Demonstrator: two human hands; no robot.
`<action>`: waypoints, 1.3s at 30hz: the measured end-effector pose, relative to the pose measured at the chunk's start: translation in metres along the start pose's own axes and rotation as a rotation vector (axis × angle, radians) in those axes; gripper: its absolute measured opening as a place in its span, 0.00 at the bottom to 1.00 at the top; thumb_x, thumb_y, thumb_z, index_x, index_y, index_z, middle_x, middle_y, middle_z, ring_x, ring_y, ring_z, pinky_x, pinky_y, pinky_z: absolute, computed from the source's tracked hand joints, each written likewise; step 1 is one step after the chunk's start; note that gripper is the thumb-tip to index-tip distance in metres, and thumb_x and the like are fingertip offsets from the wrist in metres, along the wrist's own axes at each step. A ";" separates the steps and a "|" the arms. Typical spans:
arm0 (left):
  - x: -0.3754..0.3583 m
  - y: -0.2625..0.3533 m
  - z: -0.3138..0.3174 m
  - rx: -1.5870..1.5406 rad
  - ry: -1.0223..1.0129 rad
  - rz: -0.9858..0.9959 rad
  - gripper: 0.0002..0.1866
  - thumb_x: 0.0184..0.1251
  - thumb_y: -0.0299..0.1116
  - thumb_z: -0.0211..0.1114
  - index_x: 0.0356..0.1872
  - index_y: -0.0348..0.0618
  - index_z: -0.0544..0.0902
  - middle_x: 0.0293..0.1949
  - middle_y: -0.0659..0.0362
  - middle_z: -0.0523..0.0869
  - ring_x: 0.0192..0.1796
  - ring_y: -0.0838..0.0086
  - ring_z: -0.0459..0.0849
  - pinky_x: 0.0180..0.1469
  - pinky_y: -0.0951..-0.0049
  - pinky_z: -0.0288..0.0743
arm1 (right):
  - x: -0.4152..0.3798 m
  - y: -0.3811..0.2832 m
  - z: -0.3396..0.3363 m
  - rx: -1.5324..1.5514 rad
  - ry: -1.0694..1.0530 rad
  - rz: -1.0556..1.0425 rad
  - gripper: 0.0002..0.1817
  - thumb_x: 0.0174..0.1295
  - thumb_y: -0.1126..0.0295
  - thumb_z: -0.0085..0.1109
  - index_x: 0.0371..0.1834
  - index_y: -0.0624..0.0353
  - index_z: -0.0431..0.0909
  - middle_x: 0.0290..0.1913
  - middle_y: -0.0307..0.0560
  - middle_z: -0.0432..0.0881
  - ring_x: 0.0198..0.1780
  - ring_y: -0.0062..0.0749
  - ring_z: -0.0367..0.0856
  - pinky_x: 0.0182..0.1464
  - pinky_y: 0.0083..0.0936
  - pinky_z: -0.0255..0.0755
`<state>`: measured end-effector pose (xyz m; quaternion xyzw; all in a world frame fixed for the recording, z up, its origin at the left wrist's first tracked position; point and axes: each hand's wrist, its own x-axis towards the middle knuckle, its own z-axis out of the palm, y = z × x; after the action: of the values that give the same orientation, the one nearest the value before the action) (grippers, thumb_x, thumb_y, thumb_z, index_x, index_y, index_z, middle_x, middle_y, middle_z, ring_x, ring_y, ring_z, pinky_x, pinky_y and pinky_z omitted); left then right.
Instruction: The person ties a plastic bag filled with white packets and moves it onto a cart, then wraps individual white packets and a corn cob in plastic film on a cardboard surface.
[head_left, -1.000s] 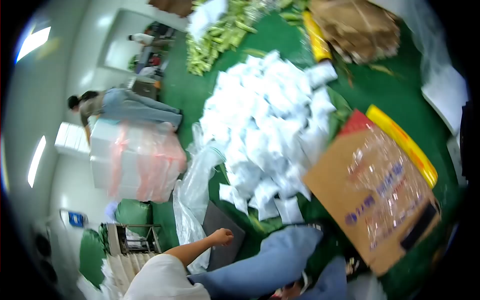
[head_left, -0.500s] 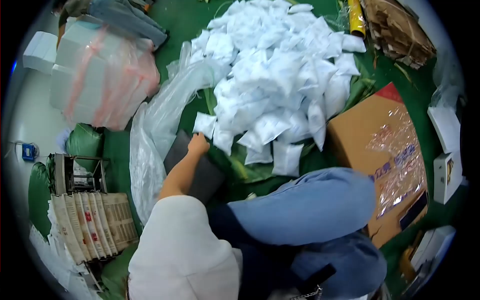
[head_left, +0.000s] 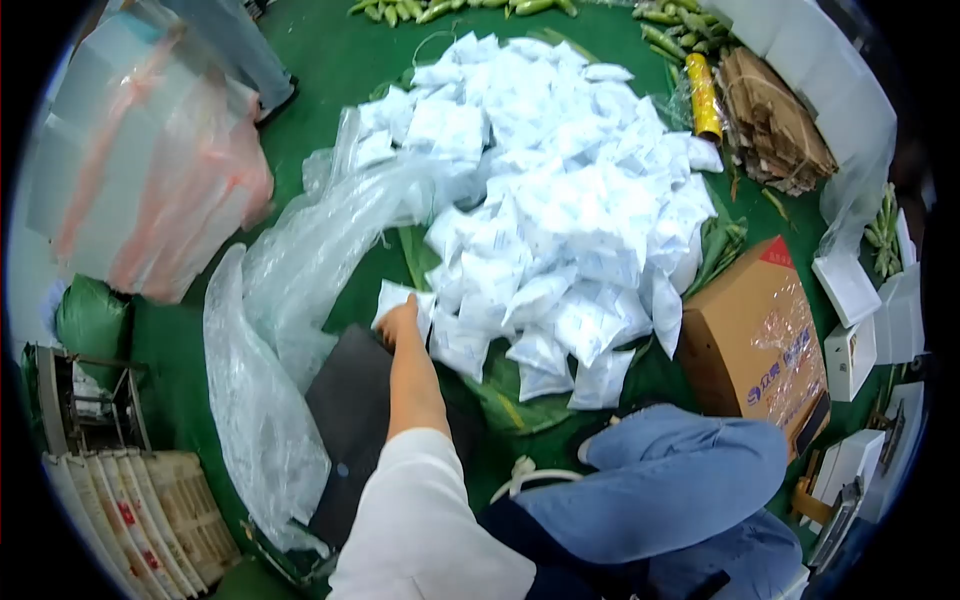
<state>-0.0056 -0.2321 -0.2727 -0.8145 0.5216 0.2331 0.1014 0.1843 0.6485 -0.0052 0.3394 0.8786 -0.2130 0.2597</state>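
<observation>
Gripped by L hand point(head_left: 402, 322) – a white pouch point(head_left: 392, 298) at edge of the pouch pile point(head_left: 560, 190), fingers closed on it – R hand not seen.

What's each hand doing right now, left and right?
Left hand: closed on a small white plastic pouch at the edge of the heap of white pouches.
Right hand: not in view.

- A small white pouch point(head_left: 393, 300) lies flat on the green floor at the near left edge of the heap, touched by the left hand point(head_left: 402, 322).
- The heap of white pouches point(head_left: 560, 200) spreads loosely, overlapping.
</observation>
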 end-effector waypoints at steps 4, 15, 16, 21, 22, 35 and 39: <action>-0.016 0.016 0.008 -0.144 0.112 -0.136 0.79 0.26 0.73 0.73 0.70 0.23 0.38 0.65 0.34 0.62 0.67 0.45 0.65 0.63 0.49 0.65 | -0.052 0.035 0.008 0.010 0.039 0.120 0.27 0.63 0.66 0.52 0.64 0.68 0.63 0.65 0.62 0.66 0.65 0.45 0.66 0.62 0.34 0.65; -0.180 0.021 -0.079 -0.785 -0.997 0.962 0.29 0.61 0.42 0.63 0.60 0.36 0.71 0.53 0.52 0.79 0.54 0.62 0.79 0.59 0.60 0.71 | -0.105 -0.066 -0.089 0.556 0.889 -0.207 0.07 0.65 0.76 0.51 0.42 0.65 0.77 0.31 0.39 0.78 0.32 0.19 0.74 0.36 0.17 0.69; -0.224 0.028 -0.078 -0.776 -0.880 1.239 0.28 0.61 0.38 0.63 0.60 0.34 0.70 0.58 0.51 0.75 0.58 0.62 0.76 0.60 0.63 0.70 | -0.101 -0.101 -0.103 0.669 0.896 -0.355 0.08 0.65 0.76 0.52 0.45 0.64 0.76 0.37 0.41 0.78 0.39 0.20 0.77 0.43 0.18 0.71; -0.581 -0.025 -0.082 -0.442 -1.244 2.099 0.54 0.41 0.33 0.75 0.72 0.40 0.52 0.61 0.51 0.68 0.64 0.61 0.68 0.64 0.62 0.67 | -0.033 -0.243 -0.134 0.668 0.111 -1.036 0.37 0.59 0.71 0.61 0.72 0.58 0.54 0.66 0.51 0.66 0.65 0.34 0.66 0.64 0.31 0.66; -0.640 -0.056 -0.083 -0.395 -1.642 1.971 0.54 0.39 0.33 0.75 0.71 0.39 0.53 0.60 0.51 0.69 0.65 0.61 0.68 0.65 0.63 0.65 | -0.004 -0.257 -0.126 0.594 0.123 -1.118 0.47 0.55 0.58 0.69 0.72 0.61 0.50 0.63 0.50 0.67 0.64 0.34 0.67 0.63 0.33 0.66; -0.653 -0.056 0.125 0.872 -0.128 2.321 0.28 0.60 0.50 0.64 0.48 0.33 0.72 0.44 0.46 0.80 0.45 0.50 0.83 0.44 0.54 0.77 | 0.176 -0.265 -0.061 0.164 0.673 -0.446 0.60 0.31 0.51 0.75 0.71 0.61 0.54 0.54 0.62 0.69 0.58 0.56 0.66 0.61 0.46 0.58; -0.624 -0.058 0.156 0.922 -0.147 2.318 0.28 0.63 0.54 0.58 0.40 0.32 0.80 0.32 0.42 0.83 0.38 0.48 0.84 0.43 0.53 0.76 | 0.219 -0.283 -0.034 -0.057 0.660 -0.556 0.58 0.32 0.54 0.75 0.71 0.56 0.56 0.53 0.59 0.68 0.57 0.53 0.65 0.59 0.45 0.57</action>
<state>-0.2127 0.3574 -0.1102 0.2503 0.9575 0.0259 0.1412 -0.1654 0.5810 -0.0541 0.1322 0.9782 -0.1304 -0.0934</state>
